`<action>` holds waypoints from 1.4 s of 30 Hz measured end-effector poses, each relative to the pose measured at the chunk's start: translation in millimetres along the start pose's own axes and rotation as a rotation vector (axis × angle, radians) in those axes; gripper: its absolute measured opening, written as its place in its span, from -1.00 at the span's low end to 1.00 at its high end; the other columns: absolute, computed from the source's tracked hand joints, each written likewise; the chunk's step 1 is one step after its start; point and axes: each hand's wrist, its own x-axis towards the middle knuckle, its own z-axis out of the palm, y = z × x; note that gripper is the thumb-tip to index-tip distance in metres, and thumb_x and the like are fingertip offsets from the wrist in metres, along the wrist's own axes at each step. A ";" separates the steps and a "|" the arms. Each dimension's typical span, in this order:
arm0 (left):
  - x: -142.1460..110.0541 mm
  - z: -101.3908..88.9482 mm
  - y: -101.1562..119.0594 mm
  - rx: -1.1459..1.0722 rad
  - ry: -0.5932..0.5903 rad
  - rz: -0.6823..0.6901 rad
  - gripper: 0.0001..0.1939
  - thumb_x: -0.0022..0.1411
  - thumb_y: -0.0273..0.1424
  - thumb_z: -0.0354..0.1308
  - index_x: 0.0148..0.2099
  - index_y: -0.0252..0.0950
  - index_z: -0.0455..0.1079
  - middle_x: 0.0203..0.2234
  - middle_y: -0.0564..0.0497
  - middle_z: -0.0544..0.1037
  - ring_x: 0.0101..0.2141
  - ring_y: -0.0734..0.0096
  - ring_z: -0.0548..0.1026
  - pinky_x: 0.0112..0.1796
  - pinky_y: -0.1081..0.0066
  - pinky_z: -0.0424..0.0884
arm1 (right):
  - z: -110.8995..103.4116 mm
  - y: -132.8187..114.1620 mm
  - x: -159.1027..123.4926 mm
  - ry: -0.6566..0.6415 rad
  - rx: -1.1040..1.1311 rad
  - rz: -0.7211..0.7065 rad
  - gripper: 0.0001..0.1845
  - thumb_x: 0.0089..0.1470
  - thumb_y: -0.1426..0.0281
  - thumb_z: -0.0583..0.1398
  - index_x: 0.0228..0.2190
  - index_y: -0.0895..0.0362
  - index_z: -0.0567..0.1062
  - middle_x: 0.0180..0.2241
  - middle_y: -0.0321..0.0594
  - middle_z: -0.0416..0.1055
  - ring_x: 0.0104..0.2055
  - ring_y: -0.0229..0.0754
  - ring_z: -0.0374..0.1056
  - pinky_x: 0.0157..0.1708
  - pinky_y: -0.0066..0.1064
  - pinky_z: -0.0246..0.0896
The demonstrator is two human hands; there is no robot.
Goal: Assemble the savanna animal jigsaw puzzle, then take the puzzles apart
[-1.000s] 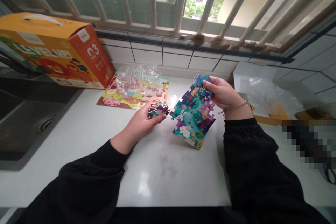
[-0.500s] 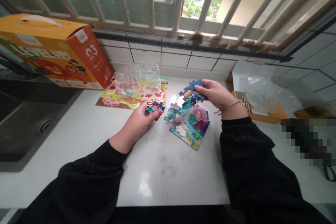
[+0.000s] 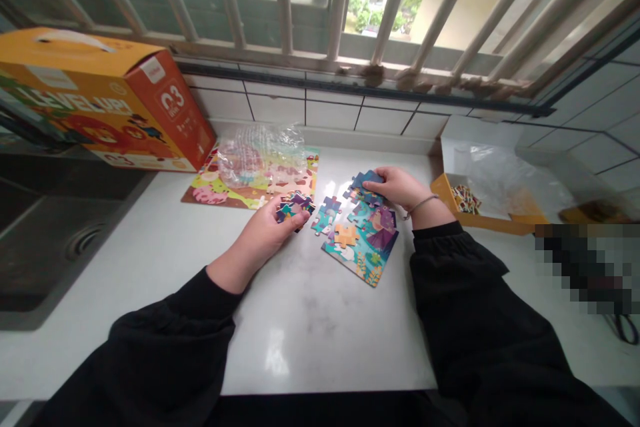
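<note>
A stack of jigsaw puzzle pieces [image 3: 296, 208] is gripped in my left hand [image 3: 267, 233], thumb on top. My right hand [image 3: 401, 191] pinches a dark blue cluster of joined puzzle pieces [image 3: 367, 185] at the far end of a partly joined puzzle section [image 3: 381, 240]. That section, with a purple figure and a white rabbit, lies on the white counter. A loose puzzle piece with an orange face [image 3: 346, 235] rests on top of it, picture or back side unclear. Another small joined part [image 3: 326, 217] lies at its left edge.
A farm-scene puzzle [image 3: 240, 197] lies behind my left hand, under a clear plastic bag [image 3: 263, 153]. An orange box [image 3: 150, 107] stands by the sink [image 3: 45, 233]. On the right, an open box [image 3: 500, 221] holds small pieces and plastic wrap. Window bars run behind.
The puzzle section hung from my right hand and has been lowered onto the counter, breaking apart. My right hand moved down and slightly left. The left hand stays nearly still with its stack.
</note>
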 end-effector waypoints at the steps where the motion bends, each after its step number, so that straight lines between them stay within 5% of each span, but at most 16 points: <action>1: 0.2 0.0 -0.8 -0.005 -0.003 -0.001 -0.45 0.34 0.02 0.40 0.16 -0.25 0.54 0.01 -0.14 0.73 -0.01 0.02 0.65 0.09 0.09 0.54 | 1.1 1.5 0.9 0.001 -0.026 0.001 -0.63 0.06 0.09 0.53 -0.39 0.07 0.59 -0.46 -0.23 0.55 -0.44 -0.19 0.37 -0.45 -0.37 0.29; 7: 1.0 0.8 -1.7 -0.014 -0.012 0.015 -0.43 0.33 0.01 0.42 0.20 -0.24 0.52 0.08 -0.15 0.71 0.04 0.01 0.65 0.15 0.06 0.52 | 1.7 -1.2 -0.6 -0.116 0.179 -0.107 -0.56 0.08 -0.01 0.50 -0.27 0.07 0.61 -0.31 -0.20 0.65 -0.34 -0.17 0.48 -0.32 -0.36 0.42; 14: 1.5 0.3 3.6 0.043 -0.041 0.020 -0.40 0.26 0.01 0.47 0.17 -0.24 0.52 -0.01 -0.14 0.76 -0.04 -0.02 0.70 0.07 0.06 0.59 | 0.9 -17.5 -11.5 -0.230 -0.269 -0.158 -0.66 0.15 0.03 0.45 -0.35 0.03 0.63 -0.37 -0.25 0.62 -0.33 -0.12 0.46 -0.37 -0.34 0.32; 18: 0.9 0.7 4.2 0.035 -0.050 0.023 -0.38 0.26 0.03 0.47 0.19 -0.24 0.51 0.01 -0.14 0.75 -0.03 -0.02 0.71 0.08 0.05 0.58 | 7.4 -26.9 -14.0 -0.342 -0.308 -0.238 -0.71 0.18 0.08 0.45 -0.19 0.00 0.69 -0.27 -0.25 0.68 -0.26 -0.09 0.54 -0.30 -0.32 0.37; 23: 0.5 0.1 4.1 0.060 -0.053 0.046 -0.38 0.26 0.03 0.46 0.17 -0.25 0.51 0.04 -0.17 0.74 0.01 -0.03 0.69 0.12 0.04 0.57 | 11.3 -24.9 -10.0 -0.121 -0.393 -0.158 -0.59 -0.02 0.35 0.55 -0.09 0.03 0.72 -0.19 -0.17 0.69 -0.19 -0.05 0.57 -0.23 -0.28 0.45; 28: 0.2 0.3 3.8 0.078 -0.051 0.050 -0.39 0.27 0.05 0.45 0.16 -0.24 0.52 -0.02 -0.14 0.74 -0.04 -0.03 0.70 0.07 0.07 0.58 | 6.6 -18.4 -9.2 -0.203 0.008 -0.141 -0.48 0.04 0.28 0.53 0.05 0.02 0.66 -0.21 -0.20 0.67 -0.22 -0.10 0.57 -0.20 -0.27 0.52; 32: 0.0 0.0 3.4 0.097 -0.047 0.047 -0.40 0.27 0.05 0.45 0.16 -0.24 0.52 -0.04 -0.13 0.74 -0.05 -0.03 0.69 0.06 0.07 0.58 | 4.1 -13.9 -4.9 0.017 -0.326 -0.102 -0.60 -0.05 0.38 0.56 -0.12 0.07 0.72 -0.28 -0.22 0.61 -0.30 -0.14 0.49 -0.29 -0.32 0.41; 35: 0.2 -0.4 2.9 0.099 -0.051 0.050 -0.41 0.27 0.04 0.45 0.14 -0.24 0.52 -0.04 -0.14 0.74 -0.06 0.00 0.69 0.05 0.08 0.58 | 2.6 -11.1 -2.1 0.024 -0.391 -0.132 -0.64 0.11 0.33 0.49 -0.04 0.07 0.71 -0.26 -0.22 0.61 -0.30 -0.14 0.48 -0.29 -0.31 0.38; 42: 0.2 -0.5 3.7 0.093 -0.046 0.050 -0.42 0.26 0.04 0.46 0.13 -0.23 0.52 -0.07 -0.13 0.74 -0.07 0.00 0.69 0.01 0.10 0.60 | 23.4 -23.3 -15.2 0.188 -0.707 -0.406 -0.74 0.27 0.30 0.42 -0.03 0.08 0.68 0.06 0.04 0.62 0.12 0.15 0.53 0.18 -0.05 0.39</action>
